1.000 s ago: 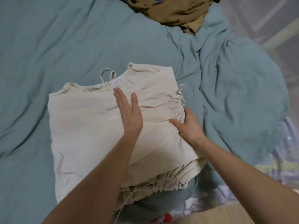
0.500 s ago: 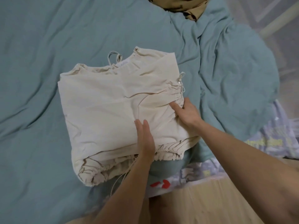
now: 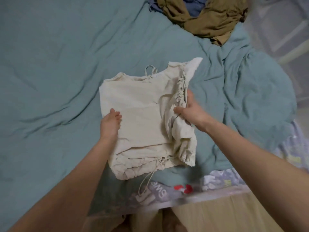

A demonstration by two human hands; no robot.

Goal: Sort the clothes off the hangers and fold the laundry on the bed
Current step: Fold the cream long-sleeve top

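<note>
I'm standing at the edge of the bed with the cream top (image 3: 143, 118) lying partly folded on the teal blanket (image 3: 58, 67), pretty much dead centre in front of me. My left hand (image 3: 110, 124) is resting on the left edge of the top, fingers curling a bit against the fabric, though I honestly can't tell if that grip is actually pinching the cloth or just pressing on it. My right hand (image 3: 192, 111) is definitely gripping: fingers and thumb are closing around the gathered, ruched right side of the top, and that side is lifting up off the blanket and bunching. A drawstring (image 3: 147, 178) is dangling off the bottom hem, trailing toward the patterned sheet (image 3: 217, 178) at the near edge of the bed. Up at the far side there's a pile of clothes (image 3: 205, 15) sitting on the blanket, mostly olive-brown stuff with some blue fabric poking out underneath, well apart from the top I'm working on. Wooden floor (image 3: 209, 213) is showing right below me.
</note>
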